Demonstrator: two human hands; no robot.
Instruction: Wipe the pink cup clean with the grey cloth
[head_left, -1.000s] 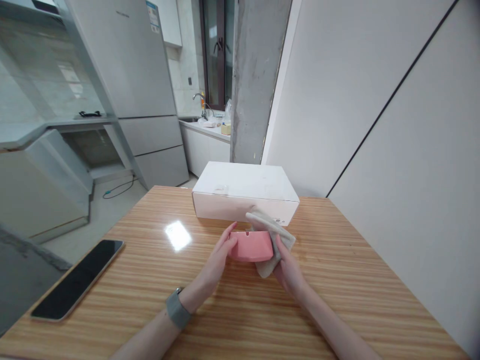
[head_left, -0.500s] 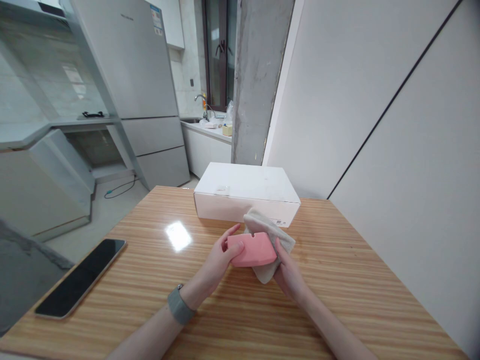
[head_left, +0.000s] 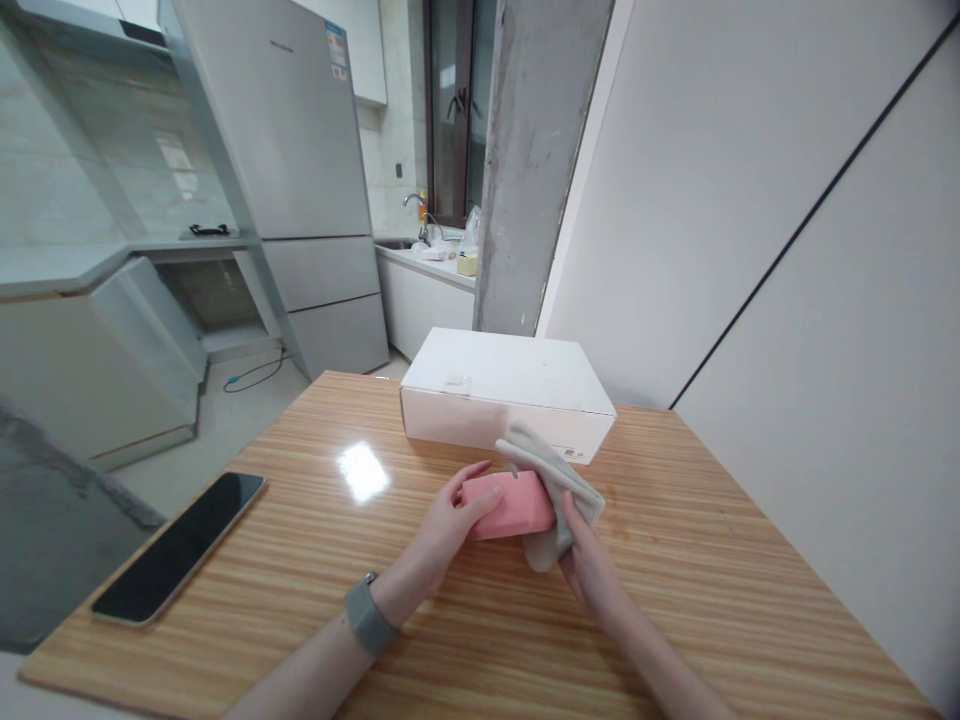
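Observation:
A pink box-like object [head_left: 517, 508] with a small notch in its top edge is in my left hand [head_left: 454, 522], thumb on the near face and fingers behind. I cannot tell its exact kind. My right hand [head_left: 589, 560] grips a light grey cloth [head_left: 551, 490], which lies against the right end and back of the pink object. The right thumb presses on the cloth; the other right fingers are mostly hidden beneath and behind it. Both hands are above the wooden table [head_left: 300, 530], in front of a white cardboard box [head_left: 510, 375].
A dark-screened phone [head_left: 180, 550] lies near the table's left edge. The white wall [head_left: 787, 300] borders the right side. Beyond the table stand a grey fridge [head_left: 315, 180], a concrete pillar [head_left: 540, 160] and a counter with a sink tap [head_left: 416, 205].
The view has shifted, so everything sits slightly further right. The cloth has turned and folded more around the pink object's right end. Both hands keep their hold.

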